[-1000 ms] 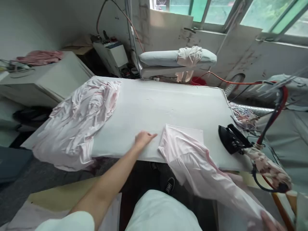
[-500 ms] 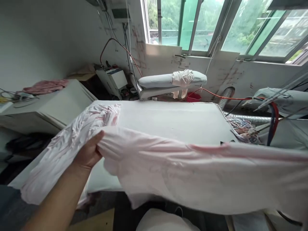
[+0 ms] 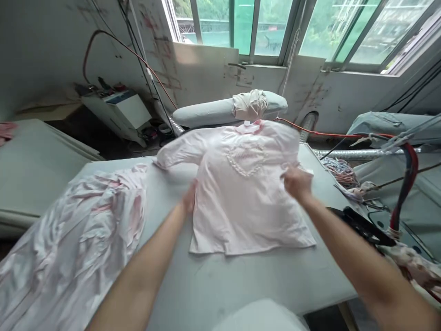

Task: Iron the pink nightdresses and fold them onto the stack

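A pale pink long-sleeved shirt [image 3: 237, 207] lies spread on the padded white table [image 3: 193, 285], collar toward the window, with a frilled heart shape on its chest. My left hand [image 3: 189, 198] is closed at the shirt's left side edge, below the sleeve; its fingers are partly hidden and blurred. My right hand [image 3: 296, 183] pinches the fabric at the right side, near the other sleeve, which is bunched and hard to make out. The left sleeve stretches out across the table.
A heap of crumpled pale pink garments [image 3: 103, 216] covers the table's left part. Behind the table stands a narrow padded arm [image 3: 206, 111] with cloth tied around it. Cables [image 3: 406, 184] and a black object [image 3: 361, 225] are at the right. A white box-like machine [image 3: 127, 110] sits at back left.
The shirt, held stretched in the air by my left hand, now lies flat on the table. Both hands are now at its sides, and the view has shifted.
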Demonstrator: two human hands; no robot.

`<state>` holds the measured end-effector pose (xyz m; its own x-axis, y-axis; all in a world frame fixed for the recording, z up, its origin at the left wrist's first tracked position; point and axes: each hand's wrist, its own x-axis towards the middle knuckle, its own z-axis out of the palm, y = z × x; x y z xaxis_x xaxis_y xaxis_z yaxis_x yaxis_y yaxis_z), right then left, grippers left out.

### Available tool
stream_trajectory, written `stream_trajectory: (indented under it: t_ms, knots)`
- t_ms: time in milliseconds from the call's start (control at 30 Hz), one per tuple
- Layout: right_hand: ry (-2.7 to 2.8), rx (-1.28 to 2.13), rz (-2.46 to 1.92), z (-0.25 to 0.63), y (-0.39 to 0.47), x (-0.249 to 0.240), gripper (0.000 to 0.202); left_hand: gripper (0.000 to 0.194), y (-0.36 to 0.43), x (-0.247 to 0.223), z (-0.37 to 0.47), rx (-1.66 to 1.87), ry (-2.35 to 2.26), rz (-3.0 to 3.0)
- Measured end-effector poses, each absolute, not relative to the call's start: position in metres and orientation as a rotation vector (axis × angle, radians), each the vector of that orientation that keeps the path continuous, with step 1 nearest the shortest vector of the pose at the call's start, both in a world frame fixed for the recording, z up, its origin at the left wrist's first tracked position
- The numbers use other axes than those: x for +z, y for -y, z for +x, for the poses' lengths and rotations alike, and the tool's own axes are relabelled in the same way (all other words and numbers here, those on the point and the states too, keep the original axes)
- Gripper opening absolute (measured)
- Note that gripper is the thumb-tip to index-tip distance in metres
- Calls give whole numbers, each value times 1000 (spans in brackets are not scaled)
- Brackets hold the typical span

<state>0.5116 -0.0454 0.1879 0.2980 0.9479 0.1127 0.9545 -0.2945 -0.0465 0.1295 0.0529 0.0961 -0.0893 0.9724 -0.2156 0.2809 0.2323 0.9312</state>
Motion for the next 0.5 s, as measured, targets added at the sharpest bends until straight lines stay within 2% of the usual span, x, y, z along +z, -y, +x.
stream_trajectory:
  t_ms: [33, 67, 167, 300, 400, 500]
  knots:
    - [1832, 23, -2481, 507, 65, 152, 22, 46, -33, 73, 129, 704, -1447, 1096]
    - [1803, 105, -2554, 510, 88, 120, 19, 48, -12, 54, 125, 602, -1394, 1037]
    - [1519, 198, -2817, 546, 157, 61, 30, 54, 50, 19, 95, 516, -1310, 773]
    - [948, 427, -2876, 580, 205, 39, 34, 43, 92, 13, 67, 626, -1310, 452]
    - [1050, 480, -2787, 577, 206, 27, 43, 34, 95, 21, 74, 694, -1362, 423]
    - [1015, 408, -2603, 578, 209, 18, 40, 30, 99, 30, 78, 748, -1557, 465]
